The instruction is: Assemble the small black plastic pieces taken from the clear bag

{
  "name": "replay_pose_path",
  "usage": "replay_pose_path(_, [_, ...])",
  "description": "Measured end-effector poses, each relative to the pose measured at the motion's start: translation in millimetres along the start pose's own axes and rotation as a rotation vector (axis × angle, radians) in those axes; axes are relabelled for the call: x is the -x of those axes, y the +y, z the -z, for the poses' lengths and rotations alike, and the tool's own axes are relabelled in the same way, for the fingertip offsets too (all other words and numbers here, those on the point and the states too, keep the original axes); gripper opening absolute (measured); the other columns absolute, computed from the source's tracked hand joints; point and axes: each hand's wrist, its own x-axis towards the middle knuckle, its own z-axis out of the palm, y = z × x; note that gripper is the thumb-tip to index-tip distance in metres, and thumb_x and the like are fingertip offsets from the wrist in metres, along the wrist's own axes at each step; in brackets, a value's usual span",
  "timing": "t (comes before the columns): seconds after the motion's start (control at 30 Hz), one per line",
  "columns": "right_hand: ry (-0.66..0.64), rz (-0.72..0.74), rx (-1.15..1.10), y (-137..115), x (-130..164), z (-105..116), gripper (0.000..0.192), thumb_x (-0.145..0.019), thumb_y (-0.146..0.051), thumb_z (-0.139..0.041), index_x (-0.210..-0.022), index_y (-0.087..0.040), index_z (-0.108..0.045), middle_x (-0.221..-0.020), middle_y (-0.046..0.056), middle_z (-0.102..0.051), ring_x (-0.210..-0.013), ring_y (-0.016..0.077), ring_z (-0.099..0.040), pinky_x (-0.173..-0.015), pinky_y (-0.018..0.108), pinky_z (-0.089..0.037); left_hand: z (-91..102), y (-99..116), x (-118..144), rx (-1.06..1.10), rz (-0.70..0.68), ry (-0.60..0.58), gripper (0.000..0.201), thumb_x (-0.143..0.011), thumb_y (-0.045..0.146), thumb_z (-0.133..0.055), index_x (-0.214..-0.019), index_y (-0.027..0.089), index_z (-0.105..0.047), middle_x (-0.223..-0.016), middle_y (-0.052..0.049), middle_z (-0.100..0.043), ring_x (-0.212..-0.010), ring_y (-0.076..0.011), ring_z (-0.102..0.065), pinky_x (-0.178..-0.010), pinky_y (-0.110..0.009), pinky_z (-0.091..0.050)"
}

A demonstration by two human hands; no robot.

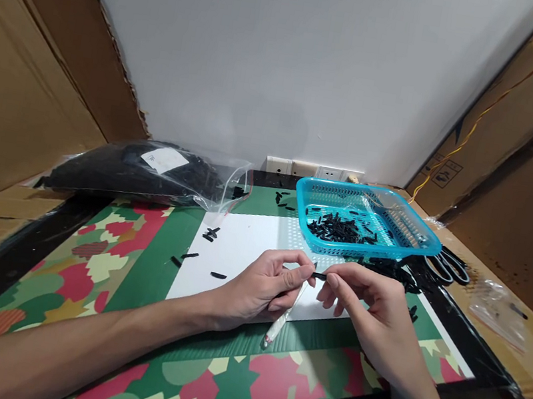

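We see the left hand (pixel 265 287) and right hand (pixel 371 304) meeting over the near edge of the white sheet (pixel 238 249), fingertips pinched shut on either end of one small black piece (pixel 319 276). The left hand also grips a white pen-like tool (pixel 284 317). A blue basket (pixel 369 221) of black pieces sits toward the mat's far right corner, scissors (pixel 448 265) just beside it.

Bare forearms, blue garment below

Head view, down, close over table (pixel 242 351)
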Motion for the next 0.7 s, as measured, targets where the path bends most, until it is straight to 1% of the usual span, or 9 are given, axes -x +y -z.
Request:
replay_pose_path(0.2, [0.015, -0.012, -0.019, 0.2, 1.4, 0.0, 0.029, -0.108, -0.041, -0.06, -0.094, -0.021, -0.076, -0.081, 0.002, -0.074, -0.072, 0.016, -0.066, -0.061, 0.027, -0.048, 0.0, 0.5, -0.3, 0.001, -0.01, 0.003, 0.03, -0.104, 0.05, -0.061, -0.101, 0.021, -0.057, -0.048, 0.013, -0.042, -0.037, -0.005, -0.023, -0.036, -0.015, -0.023])
replay_pose_path(0.3, [-0.001, -0.019, 0.007, -2.1, 1.8, -1.2, 0.033, -0.109, -0.042, -0.058, -0.091, -0.021, -0.075, -0.081, 0.002, -0.074, -0.074, 0.0164, -0.066, -0.062, 0.027, -0.046, 0.1, 1.5, -0.1, -0.001, 0.004, -0.017, 0.032, -0.103, 0.051, -0.061, -0.099, 0.02, -0.057, -0.049, 0.012, -0.043, -0.037, -0.0049, -0.026, -0.036, -0.014, -0.025])
replay_pose_path(0.43, [-0.031, -0.016, 0.042, -4.3, 0.6, -3.1, 0.039, -0.111, -0.042, -0.053, -0.084, -0.02, -0.07, -0.078, 0.002, -0.072, -0.073, 0.0168, -0.064, -0.066, 0.028, -0.046, 0.4, 1.5, -0.6, 0.003, 0.009, -0.044, 0.035, -0.104, 0.052, -0.059, -0.097, 0.018, -0.06, -0.049, 0.012, -0.041, -0.035, -0.0044, -0.028, -0.036, -0.014, -0.026])
replay_pose_path(0.57, [-0.049, -0.018, 0.047, -3.7, -0.2, -3.4, 0.038, -0.112, -0.042, -0.05, -0.086, -0.021, -0.069, -0.079, 0.002, -0.071, -0.074, 0.0165, -0.063, -0.068, 0.028, -0.045, -1.0, 1.9, -0.9, 0.019, -0.002, -0.04, 0.034, -0.104, 0.052, -0.059, -0.097, 0.019, -0.059, -0.049, 0.012, -0.041, -0.035, -0.0042, -0.026, -0.035, -0.014, -0.027])
replay_pose_path(0.7, [-0.037, -0.025, 0.03, -3.5, 0.0, -3.5, 0.034, -0.112, -0.043, -0.051, -0.091, -0.022, -0.068, -0.081, 0.001, -0.071, -0.075, 0.016, -0.064, -0.067, 0.028, -0.046, -2.1, 2.4, -0.3, 0.021, -0.005, -0.031, 0.03, -0.104, 0.049, -0.06, -0.097, 0.021, -0.055, -0.05, 0.012, -0.043, -0.036, -0.0039, -0.027, -0.036, -0.012, -0.027])
